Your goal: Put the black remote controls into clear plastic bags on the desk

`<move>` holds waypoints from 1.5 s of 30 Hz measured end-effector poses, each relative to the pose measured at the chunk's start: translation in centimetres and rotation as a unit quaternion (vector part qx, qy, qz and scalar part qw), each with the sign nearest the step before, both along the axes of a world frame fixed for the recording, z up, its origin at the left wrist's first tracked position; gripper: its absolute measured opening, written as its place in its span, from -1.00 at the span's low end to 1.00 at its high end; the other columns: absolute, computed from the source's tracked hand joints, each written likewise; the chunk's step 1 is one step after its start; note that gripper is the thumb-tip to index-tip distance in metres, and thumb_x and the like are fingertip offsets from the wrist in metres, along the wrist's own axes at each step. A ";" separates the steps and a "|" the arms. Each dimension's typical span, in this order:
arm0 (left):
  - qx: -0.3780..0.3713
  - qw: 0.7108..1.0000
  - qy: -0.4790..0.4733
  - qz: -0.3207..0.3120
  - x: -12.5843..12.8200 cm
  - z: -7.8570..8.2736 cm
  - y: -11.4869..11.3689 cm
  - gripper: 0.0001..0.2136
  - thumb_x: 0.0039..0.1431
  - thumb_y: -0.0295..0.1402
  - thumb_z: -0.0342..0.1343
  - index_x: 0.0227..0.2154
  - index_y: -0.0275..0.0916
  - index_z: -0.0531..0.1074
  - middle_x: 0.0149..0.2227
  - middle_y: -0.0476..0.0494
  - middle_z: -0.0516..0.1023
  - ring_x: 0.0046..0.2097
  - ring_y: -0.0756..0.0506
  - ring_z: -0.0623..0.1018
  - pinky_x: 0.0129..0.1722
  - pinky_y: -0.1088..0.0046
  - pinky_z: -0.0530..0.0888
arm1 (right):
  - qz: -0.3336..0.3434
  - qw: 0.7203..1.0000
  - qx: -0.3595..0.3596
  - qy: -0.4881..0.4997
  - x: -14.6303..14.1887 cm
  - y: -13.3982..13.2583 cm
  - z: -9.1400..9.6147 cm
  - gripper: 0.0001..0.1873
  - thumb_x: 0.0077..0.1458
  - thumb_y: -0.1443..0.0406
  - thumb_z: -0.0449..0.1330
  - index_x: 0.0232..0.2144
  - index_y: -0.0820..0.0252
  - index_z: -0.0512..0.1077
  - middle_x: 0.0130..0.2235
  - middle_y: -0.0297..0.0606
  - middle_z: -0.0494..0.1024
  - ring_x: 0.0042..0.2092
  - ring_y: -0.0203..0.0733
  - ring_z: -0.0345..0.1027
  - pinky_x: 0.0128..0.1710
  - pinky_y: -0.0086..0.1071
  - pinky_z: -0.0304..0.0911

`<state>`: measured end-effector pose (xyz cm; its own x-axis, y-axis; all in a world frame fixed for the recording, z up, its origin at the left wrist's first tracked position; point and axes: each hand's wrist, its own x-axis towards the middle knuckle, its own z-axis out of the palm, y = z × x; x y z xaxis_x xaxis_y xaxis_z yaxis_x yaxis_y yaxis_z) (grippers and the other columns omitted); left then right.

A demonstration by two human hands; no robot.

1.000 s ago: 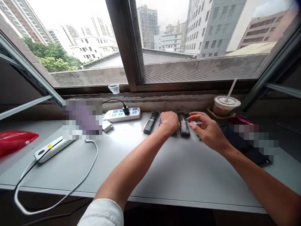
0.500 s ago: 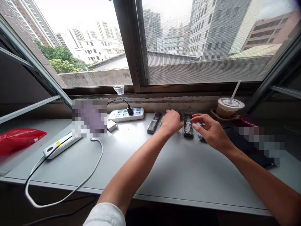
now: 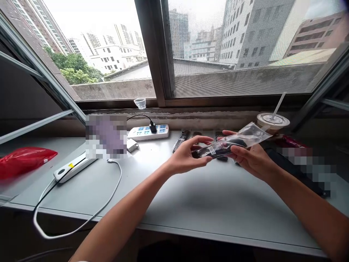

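Note:
A clear plastic bag (image 3: 252, 135) with a long black item inside and a small white label is held slantwise above the desk, its loose end up to the right. My right hand (image 3: 252, 160) grips it near the middle, thumb on the near side. Around its lower left end curls my left hand (image 3: 184, 157), thumb below and fingers above. The kind of black item cannot be made out through the plastic. Behind the hands, similar bagged black items lie in a row, one of them a bagged black item (image 3: 180, 141) at the left; others are partly hidden.
A white power strip (image 3: 148, 133) with a black plug stands by the window wall. Left are a second strip (image 3: 72, 168), a white cable (image 3: 113, 193) and a red bag (image 3: 25, 162). A lidded drink cup (image 3: 272, 122) with a straw and a dark flat thing (image 3: 297, 173) are at right.
One bagged black item has been lifted from the row and now hangs between both hands. My left hand has turned palm inward; my right hand has closed on the bag.

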<state>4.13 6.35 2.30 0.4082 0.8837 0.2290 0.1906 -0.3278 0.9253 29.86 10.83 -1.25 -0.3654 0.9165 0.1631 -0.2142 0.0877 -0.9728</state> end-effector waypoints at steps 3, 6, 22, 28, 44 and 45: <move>0.025 0.999 -0.030 0.011 -0.1 -0.6 -0.2 -0.54 0.26 -0.21 0.31 0.18 -0.17 0.46 0.11 -0.25 0.59 -0.05 -0.14 0.59 -0.18 0.40 0.53 | -0.005 1.000 0.012 0.013 0.1 0.0 -0.2 -0.51 0.06 0.08 0.52 0.02 -0.07 0.54 0.07 -0.15 0.66 0.12 0.12 0.57 0.15 -0.01 0.50; 0.058 0.998 -0.006 0.029 0.5 -1.3 0.0 -0.55 0.24 -0.14 0.34 0.14 -0.17 0.51 0.10 -0.26 0.56 -0.02 -0.17 0.58 -0.12 0.36 0.52 | -0.042 0.998 0.017 0.034 -0.3 0.0 -0.3 -0.54 0.04 0.05 0.53 -0.04 -0.05 0.56 0.03 -0.19 0.67 0.09 0.08 0.57 0.13 -0.06 0.50; 0.197 0.966 0.140 0.095 -0.2 -1.7 0.4 -0.63 0.13 -0.30 0.38 0.01 -0.16 0.56 -0.10 -0.12 0.63 -0.12 -0.12 0.60 -0.10 0.35 0.52 | 0.050 0.994 -0.088 0.051 -1.5 -0.7 -0.5 -0.49 0.06 -0.04 0.49 -0.01 0.02 0.62 -0.15 -0.23 0.63 -0.27 -0.18 0.43 -0.34 -0.35 0.36; 0.218 0.934 0.251 0.127 -1.6 -1.1 0.2 -0.64 0.02 -0.30 0.35 -0.11 -0.18 0.43 -0.18 -0.08 0.61 -0.30 -0.08 0.53 -0.28 0.38 0.45 | -0.009 0.991 -0.129 0.031 -0.9 0.2 -0.3 -0.62 0.06 0.13 0.53 -0.08 0.11 0.68 -0.10 -0.22 0.68 -0.26 -0.26 0.53 -0.21 -0.39 0.49; 0.155 0.904 0.383 0.108 -8.0 1.4 1.9 -0.55 0.27 0.01 0.26 0.13 -0.05 0.61 -0.28 -0.06 0.68 -0.43 -0.03 0.47 -0.35 0.44 0.38 | -0.104 0.984 -0.132 0.067 1.6 2.0 0.8 -0.65 -0.06 0.23 0.59 -0.20 0.16 0.66 -0.18 -0.21 0.73 -0.21 -0.16 0.66 -0.08 -0.29 0.64; 0.143 0.905 0.383 0.116 -8.6 1.6 1.9 -0.54 0.26 0.06 0.24 0.10 -0.06 0.63 -0.30 -0.06 0.68 -0.45 -0.03 0.46 -0.37 0.45 0.38 | -0.129 0.981 -0.117 0.082 1.7 2.2 0.9 -0.64 -0.07 0.21 0.59 -0.21 0.15 0.65 -0.21 -0.24 0.71 -0.23 -0.18 0.65 -0.11 -0.28 0.64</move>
